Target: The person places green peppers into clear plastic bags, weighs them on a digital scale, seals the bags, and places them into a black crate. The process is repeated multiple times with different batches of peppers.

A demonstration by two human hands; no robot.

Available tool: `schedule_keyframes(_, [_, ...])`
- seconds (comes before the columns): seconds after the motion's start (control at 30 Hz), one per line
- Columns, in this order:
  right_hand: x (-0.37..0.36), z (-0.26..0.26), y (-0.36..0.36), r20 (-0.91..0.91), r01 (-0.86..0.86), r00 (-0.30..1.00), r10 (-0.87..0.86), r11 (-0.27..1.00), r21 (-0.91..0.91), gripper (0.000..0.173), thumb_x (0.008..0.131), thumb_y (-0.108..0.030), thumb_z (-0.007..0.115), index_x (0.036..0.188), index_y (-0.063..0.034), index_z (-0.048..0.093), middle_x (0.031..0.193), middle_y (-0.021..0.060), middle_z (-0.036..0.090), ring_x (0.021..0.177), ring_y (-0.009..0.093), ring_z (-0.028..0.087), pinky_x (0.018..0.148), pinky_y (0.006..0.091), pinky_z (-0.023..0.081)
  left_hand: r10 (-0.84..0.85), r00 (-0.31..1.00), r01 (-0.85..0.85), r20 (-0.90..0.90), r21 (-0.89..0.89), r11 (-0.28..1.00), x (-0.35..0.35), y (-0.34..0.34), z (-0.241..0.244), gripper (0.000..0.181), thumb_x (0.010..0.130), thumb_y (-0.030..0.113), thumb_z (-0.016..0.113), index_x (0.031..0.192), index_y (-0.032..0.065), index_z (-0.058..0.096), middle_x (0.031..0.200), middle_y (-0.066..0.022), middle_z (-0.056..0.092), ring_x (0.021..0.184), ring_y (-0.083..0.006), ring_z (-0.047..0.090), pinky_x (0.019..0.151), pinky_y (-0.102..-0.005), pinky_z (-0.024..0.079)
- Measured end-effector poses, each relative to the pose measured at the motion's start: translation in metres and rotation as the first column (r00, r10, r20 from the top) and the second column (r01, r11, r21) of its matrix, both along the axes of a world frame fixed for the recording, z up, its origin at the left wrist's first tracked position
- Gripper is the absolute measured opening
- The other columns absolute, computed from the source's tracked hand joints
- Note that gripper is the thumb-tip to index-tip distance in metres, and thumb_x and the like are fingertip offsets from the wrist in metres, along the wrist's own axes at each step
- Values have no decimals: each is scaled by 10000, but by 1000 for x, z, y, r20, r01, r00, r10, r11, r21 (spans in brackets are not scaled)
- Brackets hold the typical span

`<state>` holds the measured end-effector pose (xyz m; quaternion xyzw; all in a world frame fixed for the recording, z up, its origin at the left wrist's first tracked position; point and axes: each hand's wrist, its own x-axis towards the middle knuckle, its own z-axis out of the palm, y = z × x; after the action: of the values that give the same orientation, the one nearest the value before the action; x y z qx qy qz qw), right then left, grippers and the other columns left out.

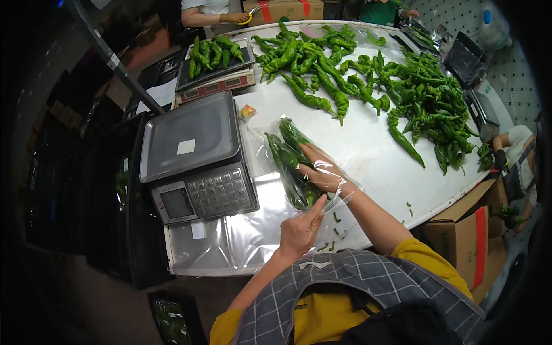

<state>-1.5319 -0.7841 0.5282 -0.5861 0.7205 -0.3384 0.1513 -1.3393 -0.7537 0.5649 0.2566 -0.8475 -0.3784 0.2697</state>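
Long green peppers [284, 161] lie in a clear plastic bag [271, 148] on the white table, right of a weighing scale. My right hand [321, 168] reaches inside the bag, its fingers spread over the peppers. My left hand [302, 230] is at the near end of the bag, thumb and fingers closed on the plastic edge by the right wrist. Flat clear bags [241, 233] are stacked at the near left corner of the table. The scale's metal pan [194, 133] bears only a small white label.
Loose peppers [422, 99] are heaped at the far and right sides. A second scale [215, 86] at the back left bears peppers. Cardboard boxes [465, 246] stand by the right edge. Other people work at the far side and right. A black crate [172, 321] sits below left.
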Motion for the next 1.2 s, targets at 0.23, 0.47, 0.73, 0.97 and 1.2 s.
schedule_keyframes(0.23, [4, -14, 67, 128, 133, 984, -124, 989, -59, 449, 848, -139, 563, 1272, -46, 450, 1243, 208, 481, 1110, 364, 498, 912, 399, 421, 6, 1000, -7, -30, -29, 1000, 0, 4, -19, 384, 887, 210, 563, 1269, 222, 532, 651, -93, 601, 522, -271, 571, 474, -351, 429])
schedule_keyframes(0.47, [10, -1, 44, -203, 96, 969, -140, 973, -211, 457, 776, -70, 588, 1220, -46, 484, 1247, 207, 474, 1120, 377, 487, 927, 437, 405, 41, 996, -38, 73, -49, 998, 9, 14, -19, 349, 882, 158, 560, 1231, 159, 566, 649, -123, 576, 526, -277, 559, 505, -336, 433])
schedule_keyframes(0.73, [52, -15, 59, -346, -428, 810, 473, 881, 203, 485, 807, -287, 560, 1244, -82, 517, 1446, 123, 296, 1359, 261, 227, 1098, 491, 136, 50, 993, -52, 103, 22, 998, 13, 20, -21, 326, 915, 149, 502, 1233, 105, 558, 814, -177, 634, 633, -302, 620, 577, -325, 463])
schedule_keyframes(0.97, [-61, 75, 87, 842, -820, 328, 428, 572, 29, 371, 879, -274, 568, 1110, 15, 597, 1022, 106, 656, 894, 152, 611, 774, 306, 479, 119, 989, -124, 84, 58, 991, 14, 23, -25, 321, 912, 149, 507, 1221, 90, 568, 695, -153, 596, 550, -253, 576, 528, -317, 431])
schedule_keyframes(1.2, [-215, -63, -86, 282, 568, 793, -540, 822, -23, 552, 761, -316, 648, 1200, -5, 527, 1075, 169, 621, 991, 301, 592, 840, 357, 459, 169, 977, -172, 132, 14, 985, 18, 31, -21, 317, 869, 166, 592, 1185, 139, 604, 630, -119, 579, 505, -232, 561, 489, -313, 423])
